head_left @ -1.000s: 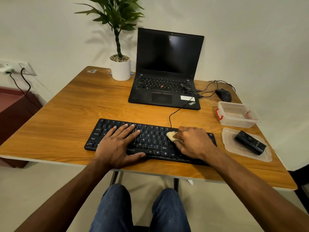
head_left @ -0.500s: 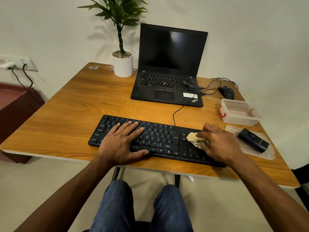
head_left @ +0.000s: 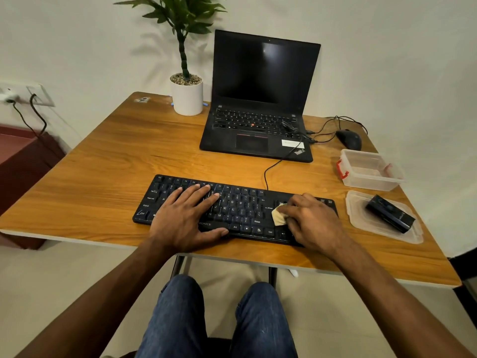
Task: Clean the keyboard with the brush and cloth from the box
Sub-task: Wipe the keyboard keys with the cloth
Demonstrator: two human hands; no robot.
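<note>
A black keyboard [head_left: 245, 205] lies near the front edge of the wooden table [head_left: 108, 161]. My left hand [head_left: 185, 218] rests flat on its left half with straight fingers. My right hand [head_left: 312, 220] grips a small beige cloth [head_left: 278, 215] and presses it on the keys at the keyboard's right end. At the right, the clear plastic box [head_left: 369, 171] with red clips stands open. In front of it lies the box lid [head_left: 382, 223] with a black brush case [head_left: 389, 213] on it.
An open black laptop [head_left: 260, 104] stands at the back, with a potted plant [head_left: 187, 91] to its left and a black mouse [head_left: 349, 139] to its right. Cables run from the laptop to the keyboard and mouse. My knees are under the table's front edge.
My right hand has slid the cloth from the middle of the keyboard to its right end. The left hand has stayed flat on the left half.
</note>
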